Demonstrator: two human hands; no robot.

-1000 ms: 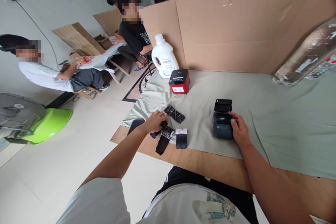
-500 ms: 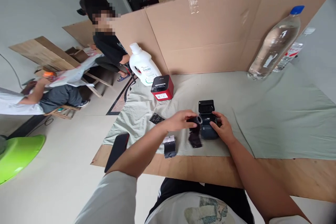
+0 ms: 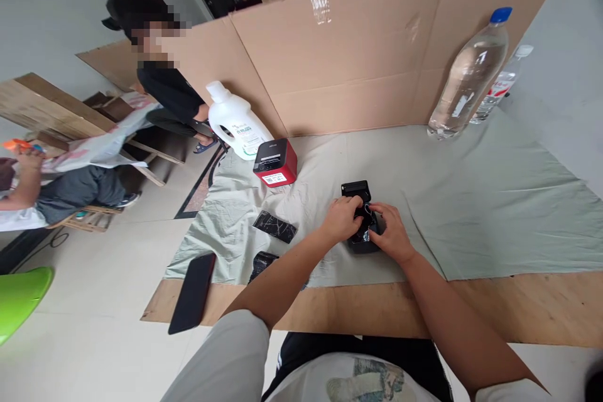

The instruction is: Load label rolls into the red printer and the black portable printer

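Note:
A small dark label printer (image 3: 357, 191) with its lid up sits on the pale green cloth (image 3: 471, 201). My left hand (image 3: 340, 218) and my right hand (image 3: 392, 235) meet over its open body, pressing a black roll (image 3: 363, 217) into it. The roll is mostly hidden by my fingers. A flat black wrapped piece (image 3: 275, 227) lies to the left on the cloth, and another black piece (image 3: 262, 261) sits by my left forearm.
A red and black printer (image 3: 275, 162) and a white jug (image 3: 234, 121) stand at the back left. Two clear water bottles (image 3: 466, 78) stand back right before a cardboard wall (image 3: 358, 56). A black phone (image 3: 193, 292) lies at the board's left edge. Two people sit at the left.
My left hand picked up a black roll from the left pile and carried it right to the open printer. Both hands now close over the printer. The view swung right.

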